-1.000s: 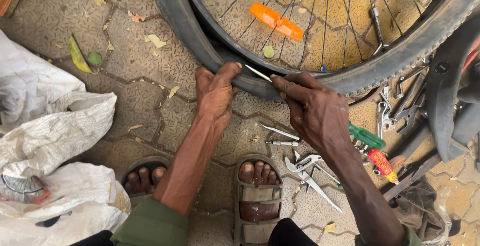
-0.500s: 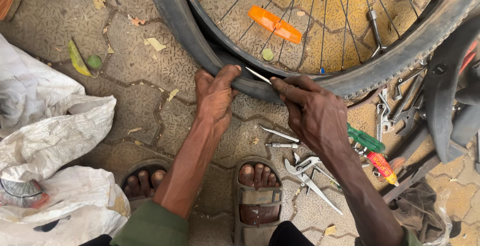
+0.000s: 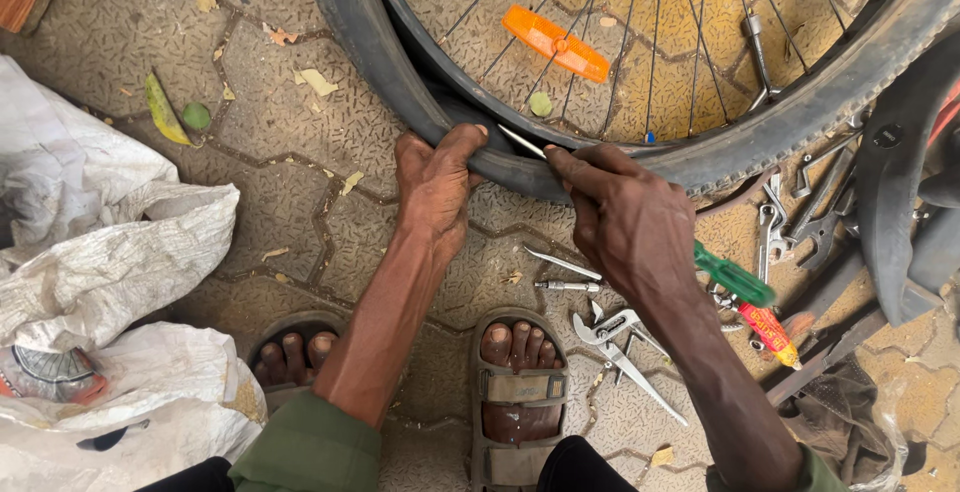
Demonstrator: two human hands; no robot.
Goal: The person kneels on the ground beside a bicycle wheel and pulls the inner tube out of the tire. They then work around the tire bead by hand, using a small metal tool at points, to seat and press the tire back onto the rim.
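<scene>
Patterned paving lay underfoot while the left hand (image 3: 435, 187) gripped the black rubber bicycle tyre (image 3: 400, 72), steadying it as the right hand's (image 3: 630, 227) fingers (image 3: 575, 167) pinched a thin metal lever (image 3: 522, 141) against the rim.

black tyre (image 3: 400, 62) | orange reflector (image 3: 555, 43) | green-handled screwdriver (image 3: 735, 276) | white sacks (image 3: 110, 262) | brown sandal (image 3: 518, 412)

Left hand (image 3: 435, 187) grips black tyre (image 3: 400, 82) at wheel bottom; right hand (image 3: 630, 227) presses thin metal lever (image 3: 522, 141) under tyre edge; pliers (image 3: 620, 347), screwdrivers (image 3: 745, 297) on paving near sandalled feet.
</scene>
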